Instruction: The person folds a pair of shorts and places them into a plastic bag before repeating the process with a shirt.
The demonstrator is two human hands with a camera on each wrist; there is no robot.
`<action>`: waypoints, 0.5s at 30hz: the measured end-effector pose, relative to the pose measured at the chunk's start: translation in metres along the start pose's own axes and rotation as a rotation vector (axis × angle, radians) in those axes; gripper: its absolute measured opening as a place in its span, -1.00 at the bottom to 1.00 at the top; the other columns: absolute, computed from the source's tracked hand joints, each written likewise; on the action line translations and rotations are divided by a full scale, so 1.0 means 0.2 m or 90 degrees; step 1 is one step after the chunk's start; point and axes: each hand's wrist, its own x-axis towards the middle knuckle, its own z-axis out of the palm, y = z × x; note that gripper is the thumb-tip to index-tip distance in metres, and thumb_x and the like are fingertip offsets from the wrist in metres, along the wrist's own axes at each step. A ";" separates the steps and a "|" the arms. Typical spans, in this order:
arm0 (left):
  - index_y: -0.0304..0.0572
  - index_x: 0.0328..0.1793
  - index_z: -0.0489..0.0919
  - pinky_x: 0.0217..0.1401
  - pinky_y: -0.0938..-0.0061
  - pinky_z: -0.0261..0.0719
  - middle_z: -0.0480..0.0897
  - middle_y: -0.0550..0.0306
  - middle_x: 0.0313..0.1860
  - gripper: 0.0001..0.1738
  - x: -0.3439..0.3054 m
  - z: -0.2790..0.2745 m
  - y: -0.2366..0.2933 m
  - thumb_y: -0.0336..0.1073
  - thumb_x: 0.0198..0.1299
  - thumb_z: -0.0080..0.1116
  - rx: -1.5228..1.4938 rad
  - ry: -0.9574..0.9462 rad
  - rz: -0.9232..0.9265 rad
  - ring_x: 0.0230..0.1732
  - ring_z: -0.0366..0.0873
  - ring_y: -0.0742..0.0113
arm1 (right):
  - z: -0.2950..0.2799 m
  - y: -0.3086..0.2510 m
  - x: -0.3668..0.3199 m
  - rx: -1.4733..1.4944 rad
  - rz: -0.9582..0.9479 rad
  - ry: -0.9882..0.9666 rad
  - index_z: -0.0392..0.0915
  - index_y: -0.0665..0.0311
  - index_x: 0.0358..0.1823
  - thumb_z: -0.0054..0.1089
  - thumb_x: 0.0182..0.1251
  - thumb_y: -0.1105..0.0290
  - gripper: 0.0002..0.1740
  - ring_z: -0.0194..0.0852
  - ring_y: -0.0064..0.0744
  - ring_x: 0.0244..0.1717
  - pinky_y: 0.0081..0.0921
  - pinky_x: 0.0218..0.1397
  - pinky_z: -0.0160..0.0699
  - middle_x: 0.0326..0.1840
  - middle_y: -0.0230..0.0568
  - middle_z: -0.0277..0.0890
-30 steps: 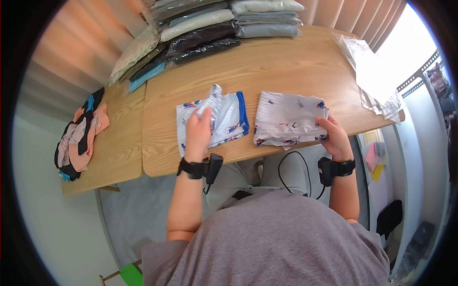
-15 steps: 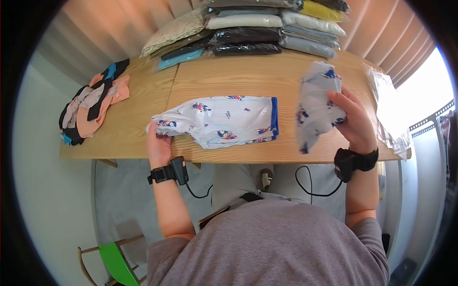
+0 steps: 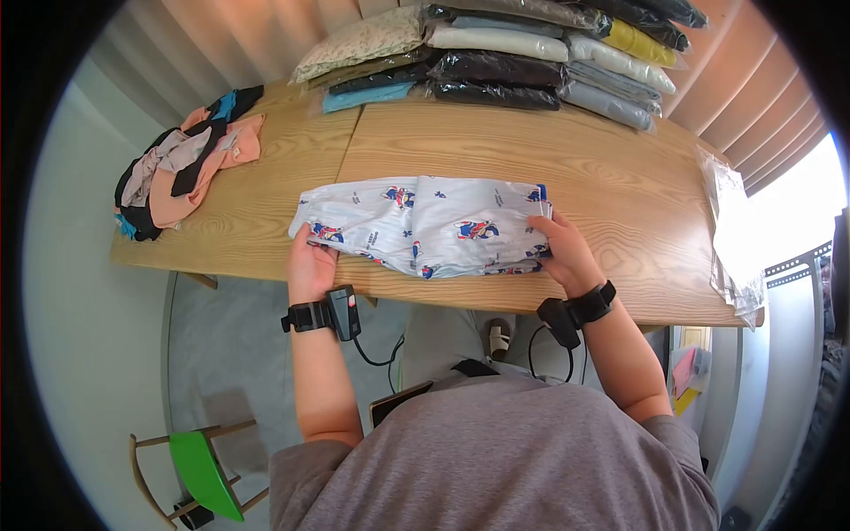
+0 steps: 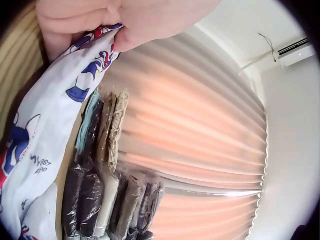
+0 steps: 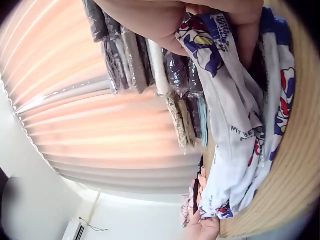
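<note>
**Condition of the work.** We found a white cartoon-printed garment with a blue hem band [image 3: 354, 221] spread flat along the near edge of the pale wooden counter [image 3: 602, 168]. A second white cartoon-printed folded piece [image 3: 478, 226] lay on its right half, so that the two overlapped. Only a sliver of the blue band showed at the far right corner.

**Hands.**
- The left hand [image 3: 310, 261] held the left end of the blue-banded garment. In the left wrist view its fingers [image 4: 95, 25] pinched the cloth [image 4: 45, 115] narrowly.
- The right hand [image 3: 560, 252] held the right edge of the stack, thumb on top of the folded piece and fingers curled round the cloth [image 5: 235, 125]. We could not tell how many layers it held.

**Step in hand.** We judged this to be the stacking step: one piece set on the other, with both ends held to square them.

**What a next move calls for.** The left half lay uncovered and slightly rumpled. Any further fold or lift would call for both grips kept even, so the upper piece did not slide off the lower.

**Surroundings.**
- A row of flat clothing packs in clear wrappers [image 3: 531, 53] stood along the far side of the counter.
- A heap of loose pink, black and grey clothes [image 3: 181, 168] lay well apart to the left.
- A stack of empty clear plastic bags [image 3: 730, 221] lay at the right end.
</note>
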 end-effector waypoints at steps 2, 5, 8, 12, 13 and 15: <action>-0.30 0.17 0.39 0.18 0.33 0.50 0.55 0.06 0.10 -0.66 -0.01 0.01 -0.01 -0.26 0.38 -0.10 0.010 0.003 0.004 0.10 0.52 0.25 | -0.01 0.01 -0.01 0.001 0.011 0.008 0.40 0.41 0.08 0.03 0.29 0.50 -0.67 0.55 -0.31 -0.11 -0.37 -0.04 0.56 -0.07 -0.15 0.55; -0.31 0.17 0.38 0.19 0.33 0.49 0.54 0.06 0.11 -0.65 0.00 0.02 -0.02 -0.24 0.39 -0.13 0.017 0.007 0.019 0.10 0.51 0.26 | -0.07 0.01 0.04 -0.032 -0.030 -0.093 0.38 0.40 0.10 0.02 0.29 0.49 -0.65 0.54 -0.34 -0.10 -0.39 -0.04 0.56 -0.06 -0.16 0.55; -0.31 0.18 0.38 0.20 0.32 0.48 0.53 0.04 0.12 -0.64 0.02 0.00 -0.03 -0.22 0.41 -0.16 0.012 0.038 0.046 0.10 0.51 0.26 | -0.08 0.05 0.03 -0.080 -0.031 -0.071 0.37 0.40 0.12 0.03 0.29 0.47 -0.63 0.54 -0.38 -0.09 -0.42 -0.03 0.55 -0.04 -0.18 0.54; -0.35 0.19 0.37 0.21 0.36 0.42 0.51 0.04 0.15 -0.60 -0.06 0.18 -0.05 -0.17 0.44 -0.20 0.057 0.055 0.143 0.12 0.47 0.27 | -0.06 0.03 0.03 -0.095 -0.039 -0.062 0.36 0.39 0.15 0.04 0.30 0.44 -0.61 0.52 -0.40 -0.06 -0.45 -0.02 0.54 -0.02 -0.21 0.54; -0.36 0.20 0.37 0.21 0.38 0.39 0.50 0.04 0.15 -0.58 -0.09 0.23 -0.06 -0.15 0.45 -0.21 0.101 0.057 0.194 0.12 0.46 0.28 | -0.08 0.04 0.01 -0.099 -0.044 -0.059 0.35 0.38 0.16 0.05 0.30 0.42 -0.60 0.52 -0.40 -0.06 -0.45 -0.01 0.53 -0.02 -0.21 0.54; -0.39 0.22 0.35 0.21 0.42 0.33 0.48 0.06 0.16 -0.56 -0.13 0.34 -0.07 -0.13 0.45 -0.21 0.155 0.039 0.230 0.12 0.43 0.30 | -0.07 0.03 -0.01 -0.107 -0.028 -0.047 0.35 0.38 0.16 0.05 0.31 0.41 -0.59 0.52 -0.41 -0.06 -0.46 -0.01 0.52 -0.02 -0.22 0.54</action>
